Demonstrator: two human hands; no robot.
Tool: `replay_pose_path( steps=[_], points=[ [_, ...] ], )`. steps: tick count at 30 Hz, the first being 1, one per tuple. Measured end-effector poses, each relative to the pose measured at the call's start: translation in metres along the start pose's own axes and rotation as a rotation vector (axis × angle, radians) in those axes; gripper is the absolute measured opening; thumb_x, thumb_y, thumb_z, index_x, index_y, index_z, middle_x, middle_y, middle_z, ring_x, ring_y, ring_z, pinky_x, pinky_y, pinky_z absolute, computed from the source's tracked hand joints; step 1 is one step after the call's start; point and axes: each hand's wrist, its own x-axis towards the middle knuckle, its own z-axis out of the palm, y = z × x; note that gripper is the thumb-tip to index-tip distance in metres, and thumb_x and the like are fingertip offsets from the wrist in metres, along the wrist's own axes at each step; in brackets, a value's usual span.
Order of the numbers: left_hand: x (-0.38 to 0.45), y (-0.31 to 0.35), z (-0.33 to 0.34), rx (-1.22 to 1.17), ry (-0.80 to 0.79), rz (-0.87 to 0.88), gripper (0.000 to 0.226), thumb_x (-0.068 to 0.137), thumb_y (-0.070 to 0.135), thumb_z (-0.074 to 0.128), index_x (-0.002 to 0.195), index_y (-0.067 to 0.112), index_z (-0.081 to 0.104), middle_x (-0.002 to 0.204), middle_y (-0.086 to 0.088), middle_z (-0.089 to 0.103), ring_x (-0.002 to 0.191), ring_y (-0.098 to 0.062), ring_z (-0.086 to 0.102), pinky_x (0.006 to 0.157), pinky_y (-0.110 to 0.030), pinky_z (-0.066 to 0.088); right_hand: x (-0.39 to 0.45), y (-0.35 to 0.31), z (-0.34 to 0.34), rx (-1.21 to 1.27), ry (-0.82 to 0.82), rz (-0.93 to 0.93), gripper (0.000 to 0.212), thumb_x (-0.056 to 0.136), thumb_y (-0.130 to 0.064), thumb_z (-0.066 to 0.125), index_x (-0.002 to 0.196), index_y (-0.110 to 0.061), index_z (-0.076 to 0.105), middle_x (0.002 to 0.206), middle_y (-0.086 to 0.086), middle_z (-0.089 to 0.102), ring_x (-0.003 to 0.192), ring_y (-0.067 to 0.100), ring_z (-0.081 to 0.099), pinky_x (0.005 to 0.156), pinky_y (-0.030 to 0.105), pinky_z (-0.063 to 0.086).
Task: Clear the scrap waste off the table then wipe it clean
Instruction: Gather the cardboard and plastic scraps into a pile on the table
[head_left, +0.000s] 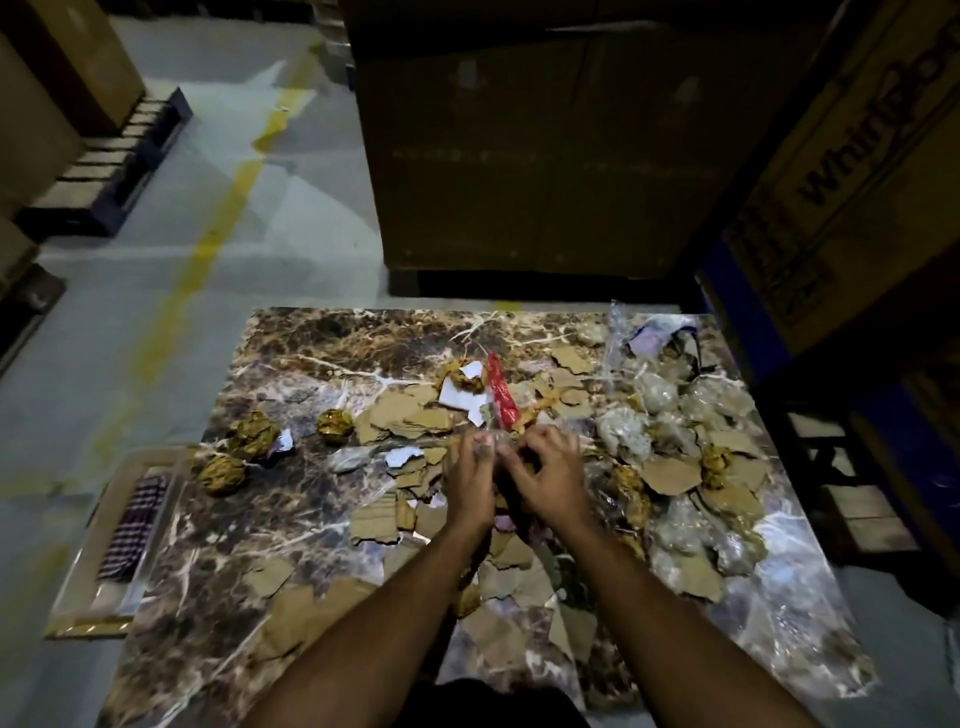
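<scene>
**Both hands meet over a littered marble-patterned tabletop**

The fingertips of the left hand (470, 470) and the right hand (543, 467) come together at the middle of the table, pinching a thin clear plastic wrapper with a red printed strip (501, 392) that rises away from them; motion blur hides the exact grip. Beneath the wrists lie torn brown cardboard scraps (405, 421), spread across the centre and near edge. Crumpled yellow-brown paper balls (254, 434) sit to the left, with white paper bits (457, 392) further back. Crumpled clear plastic wads (623, 434) crowd the right side. The dark brown, white-veined glossy tabletop (322, 332) is bare only along its far left part. Beside its left edge, a checked cloth (135, 525) rests on a flat pale board. Around stand a grey concrete floor with a yellow painted line (208, 244) and large brown cardboard cartons (519, 145).
</scene>
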Motion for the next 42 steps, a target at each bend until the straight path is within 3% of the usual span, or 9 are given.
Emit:
replay_pose_path(
  steps=[4,11,15,22,26,32,35,37,42],
  points=[
    [-0.005,-0.006,0.003,0.300,0.055,0.038,0.033,0.104,0.041,0.044,0.121,0.020,0.062,0.149,-0.002,0.042,0.140,-0.028,0.029,0.110,-0.035,0.023,-0.011,0.014,0.006,-0.182,-0.061,-0.072,0.052,0.098,-0.057,0.034,0.115,-0.023,0.069,0.129,-0.003,0.058,0.123,0.022,0.038,0.102,0.044,0.035],
    [-0.004,-0.015,-0.005,0.671,-0.158,0.251,0.043,0.108,0.027,0.038,0.141,0.054,0.044,0.163,0.021,0.025,0.152,-0.008,0.008,0.117,-0.050,0.006,-0.029,0.038,0.003,-0.283,-0.289,-0.120,0.040,0.097,-0.031,0.052,0.137,-0.029,0.057,0.167,-0.004,0.022,0.156,0.028,0.002,0.125,0.054,0.006],
    [-0.002,-0.014,-0.014,0.823,-0.234,0.269,0.052,0.108,0.025,0.037,0.149,0.056,0.030,0.166,0.016,0.020,0.154,-0.011,0.006,0.121,-0.052,0.007,-0.023,0.032,-0.017,0.024,-0.258,-0.092,0.027,0.084,-0.026,0.058,0.109,-0.023,0.068,0.160,-0.010,0.035,0.148,0.014,0.020,0.119,0.042,0.016],
    [0.003,0.007,-0.021,0.668,-0.242,0.282,0.053,0.102,0.020,0.050,0.149,0.040,0.038,0.163,0.002,0.028,0.151,-0.023,0.019,0.119,-0.059,0.023,-0.012,0.009,-0.056,-0.233,-0.212,-0.175,0.051,0.091,-0.007,0.062,0.136,-0.032,0.054,0.145,-0.010,0.051,0.131,0.010,0.046,0.111,0.035,0.039],
    [0.004,0.016,-0.032,0.588,-0.119,0.290,0.049,0.094,0.017,0.067,0.138,0.034,0.054,0.151,0.000,0.041,0.140,-0.023,0.034,0.113,-0.042,0.035,-0.003,-0.003,-0.068,-0.152,-0.146,-0.162,0.052,0.085,-0.003,0.073,0.129,-0.028,0.059,0.140,-0.010,0.053,0.119,0.008,0.054,0.099,0.026,0.050],
    [0.003,0.020,-0.052,0.647,-0.081,0.377,0.049,0.085,0.029,0.077,0.131,0.033,0.059,0.138,0.007,0.049,0.130,-0.017,0.038,0.105,-0.038,0.041,0.008,-0.015,-0.073,-0.245,-0.021,-0.156,0.033,0.085,-0.031,0.079,0.115,-0.031,0.066,0.123,-0.012,0.061,0.111,0.007,0.050,0.086,0.025,0.042],
    [0.001,0.025,-0.065,0.633,-0.109,0.413,0.056,0.083,0.022,0.075,0.134,0.034,0.055,0.138,0.006,0.048,0.129,-0.019,0.038,0.104,-0.038,0.041,0.010,-0.033,-0.061,-0.191,-0.011,-0.246,0.024,0.090,-0.028,0.073,0.113,-0.026,0.067,0.115,-0.010,0.063,0.108,0.007,0.053,0.092,0.019,0.041],
    [-0.002,0.028,-0.078,0.608,-0.144,0.415,0.065,0.077,0.014,0.070,0.136,0.033,0.052,0.138,0.004,0.047,0.128,-0.021,0.038,0.102,-0.037,0.040,0.011,-0.047,-0.049,-0.153,-0.009,-0.317,0.018,0.091,-0.024,0.067,0.109,-0.023,0.067,0.107,-0.008,0.062,0.101,0.010,0.055,0.083,0.026,0.051],
    [-0.003,0.024,-0.127,0.616,-0.093,0.419,0.064,0.079,0.012,0.067,0.136,0.034,0.048,0.136,0.003,0.048,0.126,-0.025,0.041,0.099,-0.042,0.043,0.019,-0.083,-0.003,-0.118,-0.045,-0.460,0.020,0.091,-0.021,0.065,0.111,-0.018,0.066,0.108,-0.002,0.062,0.104,0.018,0.053,0.080,0.033,0.047]
  ],
)
